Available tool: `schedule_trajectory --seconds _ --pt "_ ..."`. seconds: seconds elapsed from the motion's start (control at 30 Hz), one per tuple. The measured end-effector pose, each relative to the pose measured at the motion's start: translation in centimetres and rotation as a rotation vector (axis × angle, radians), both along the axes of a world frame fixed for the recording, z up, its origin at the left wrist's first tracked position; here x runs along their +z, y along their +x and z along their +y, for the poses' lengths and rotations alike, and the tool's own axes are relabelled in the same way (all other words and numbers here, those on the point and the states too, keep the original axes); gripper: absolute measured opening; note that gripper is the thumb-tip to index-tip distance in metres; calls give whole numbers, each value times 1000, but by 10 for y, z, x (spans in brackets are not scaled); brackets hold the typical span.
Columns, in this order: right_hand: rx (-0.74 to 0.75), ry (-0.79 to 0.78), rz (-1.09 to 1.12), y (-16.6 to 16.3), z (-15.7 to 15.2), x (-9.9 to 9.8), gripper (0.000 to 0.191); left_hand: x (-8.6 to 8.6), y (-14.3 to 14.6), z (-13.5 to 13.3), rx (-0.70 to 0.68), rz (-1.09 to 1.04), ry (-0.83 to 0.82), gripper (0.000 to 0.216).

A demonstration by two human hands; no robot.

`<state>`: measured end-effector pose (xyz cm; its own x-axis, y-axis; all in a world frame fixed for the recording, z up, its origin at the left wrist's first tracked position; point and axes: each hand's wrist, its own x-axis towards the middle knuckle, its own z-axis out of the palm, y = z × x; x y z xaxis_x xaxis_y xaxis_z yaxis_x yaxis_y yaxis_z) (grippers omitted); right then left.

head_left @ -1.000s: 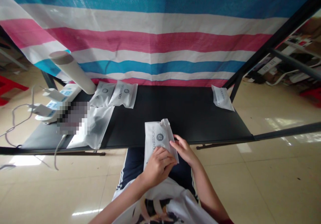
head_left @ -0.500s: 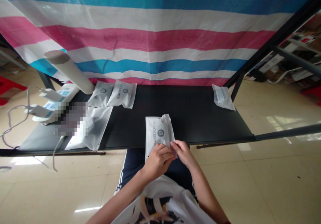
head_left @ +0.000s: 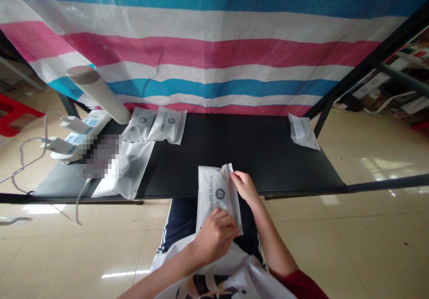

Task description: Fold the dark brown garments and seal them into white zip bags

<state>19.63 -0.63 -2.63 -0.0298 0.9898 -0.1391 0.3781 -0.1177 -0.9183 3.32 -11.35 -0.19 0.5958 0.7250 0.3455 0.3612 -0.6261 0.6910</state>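
Observation:
A frosted white zip bag [head_left: 216,191] with dark lettering and a round logo is held over my lap, its far end above the table's front edge. My left hand [head_left: 219,234] is closed on its near right corner, covering that part. Higher along the same right edge, close to the far corner, my right hand [head_left: 244,185] pinches the bag between thumb and fingers. What the bag contains cannot be made out.
On the black table [head_left: 234,138], two similar bags [head_left: 168,124] lie at the back left, near a white cylinder [head_left: 100,95]. A larger clear bag [head_left: 139,167] and a power strip [head_left: 90,129] with chargers are at the left. Another bag [head_left: 303,131] lies at far right.
The bag has come nearer my body. My left hand has drawn down to its near corner, while my right hand has slid up the edge to the far corner, so the hands are farther apart.

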Motion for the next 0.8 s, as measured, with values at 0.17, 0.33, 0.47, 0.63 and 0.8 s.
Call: schedule_trajectory --seconds 0.17,0.33,0.47,0.63,0.8 --pt "50 -58 59 -4 6 -4 45 0 -9 -7 -58 23 -52 20" --pt "47 -2 20 -9 15 -5 44 1 -16 -2 16 35 -97 21" --pt "28 58 -60 -19 12 -1 41 1 -15 11 72 35 -106 21" --pt "11 36 -36 -29 -8 7 33 -1 -21 42 126 43 -96 18" --pt "70 -47 75 -29 -24 6 28 5 -29 73 71 100 -82 16"
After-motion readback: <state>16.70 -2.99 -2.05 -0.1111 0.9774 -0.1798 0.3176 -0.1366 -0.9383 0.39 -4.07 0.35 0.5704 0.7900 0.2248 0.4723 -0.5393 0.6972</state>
